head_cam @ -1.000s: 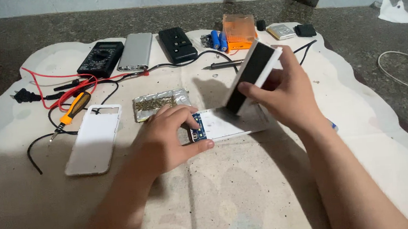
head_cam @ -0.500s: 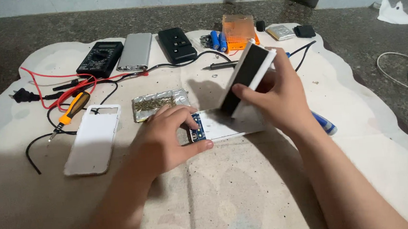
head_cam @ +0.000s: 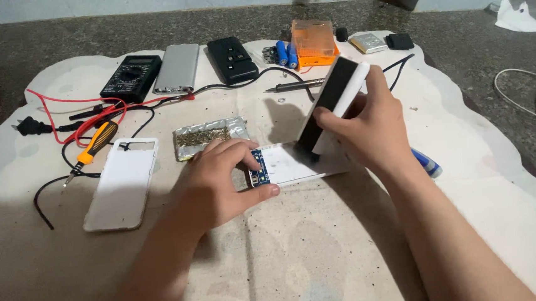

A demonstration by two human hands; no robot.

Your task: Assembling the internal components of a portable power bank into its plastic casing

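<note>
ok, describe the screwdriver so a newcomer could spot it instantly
Start at the pale mat, left half. Beside the flat white back cover, among red and black leads, lies the screwdriver. It alone has an orange-and-black handle with a thin metal shaft.

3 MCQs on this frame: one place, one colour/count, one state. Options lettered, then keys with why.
1. Where does the white back cover lie?
A. left of the left hand
B. under the right hand
C. on the orange box

2. What colour are the screwdriver's handle parts?
A. green and white
B. orange and black
C. all blue

3. How does the right hand hold the black-and-white casing?
A. flat on the cloth
B. tilted up on one end
C. not touching it

A: it lies beside the left hand.
B: orange with black.
B: its lower end meets the white tray.
</note>
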